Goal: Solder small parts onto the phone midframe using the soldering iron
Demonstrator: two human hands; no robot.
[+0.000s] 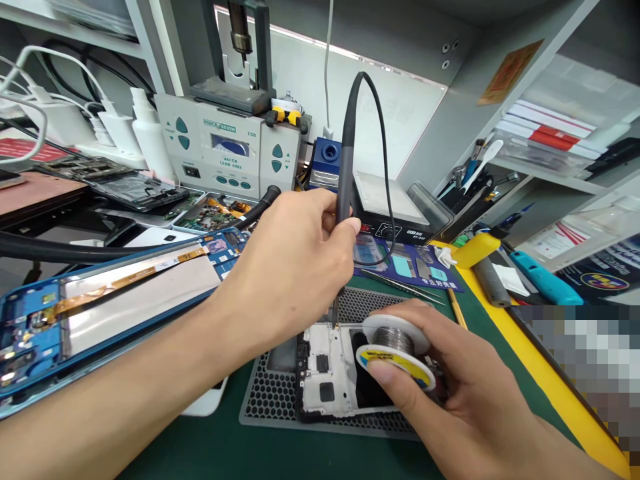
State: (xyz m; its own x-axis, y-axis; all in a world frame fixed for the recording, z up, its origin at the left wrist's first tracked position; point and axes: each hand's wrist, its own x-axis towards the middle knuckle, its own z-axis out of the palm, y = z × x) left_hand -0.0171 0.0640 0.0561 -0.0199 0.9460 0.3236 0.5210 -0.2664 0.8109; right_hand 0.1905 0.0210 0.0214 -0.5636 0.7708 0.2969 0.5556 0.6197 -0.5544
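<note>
My left hand point(290, 267) is closed round a dark soldering iron point(345, 167), held upright with its tip down near the top edge of an opened phone point(325, 373). The phone lies on a grey perforated mat point(270, 393). My right hand point(450, 373) grips a spool of solder wire point(395, 347) with a yellow and blue label, just above the phone's right part. The iron's cable loops up and over to the right.
A grey soldering station point(230, 153) stands at the back. A blue opened phone point(100, 300) with a flex ribbon lies at left. Tweezers point(400, 285), a yellow-handled tool point(477, 248) and a blue tool point(543, 280) lie at right. Shelves flank both sides.
</note>
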